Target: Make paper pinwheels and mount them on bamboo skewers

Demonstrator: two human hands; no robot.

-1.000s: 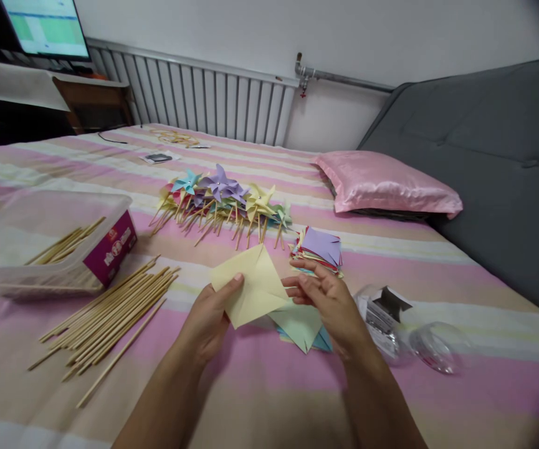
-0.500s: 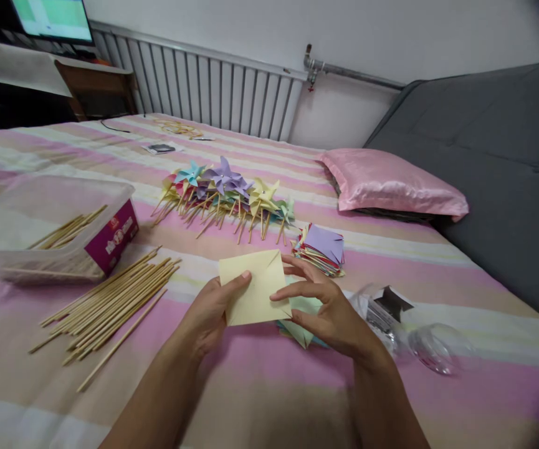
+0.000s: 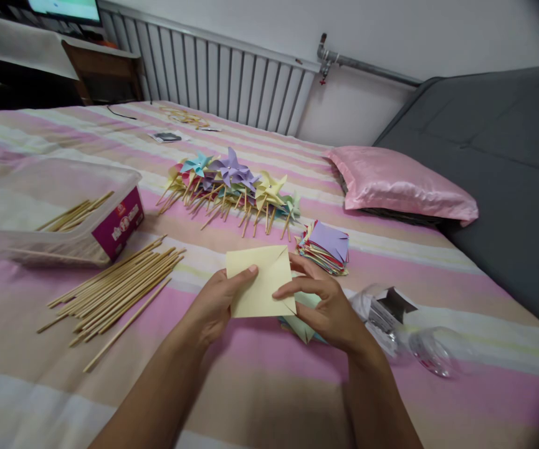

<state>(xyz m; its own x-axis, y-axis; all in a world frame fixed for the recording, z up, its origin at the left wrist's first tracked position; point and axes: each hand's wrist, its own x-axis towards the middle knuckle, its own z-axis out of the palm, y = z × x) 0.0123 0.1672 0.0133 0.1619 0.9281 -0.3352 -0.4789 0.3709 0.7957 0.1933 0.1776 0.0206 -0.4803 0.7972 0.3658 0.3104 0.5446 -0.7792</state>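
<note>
Holding a pale yellow sheet [image 3: 260, 284] between both hands, above the striped bedspread [image 3: 269, 380]. Gripping its left edge with the left hand [image 3: 215, 302], pressing the thumb on the front, closing the fingers behind. Handling its right edge with the right hand [image 3: 325, 302], half-curled and parted, resting one fingertip on the front and tucking others behind; cannot tell how firmly. Can see slits at the right-hand corners, no bent blade, pin or stick: probably barely begun on this piece. Counting as done: a cluster of pinwheels [image 3: 232, 174] lying beyond the hands. Counting as left, apparently: a stack of cut sheets [image 3: 328, 243], a smaller green-and-blue pile [image 3: 303, 328] partly hidden by the right hand, loose sticks [image 3: 124, 293] beside the clear tub [image 3: 117, 224], more inside.
</note>
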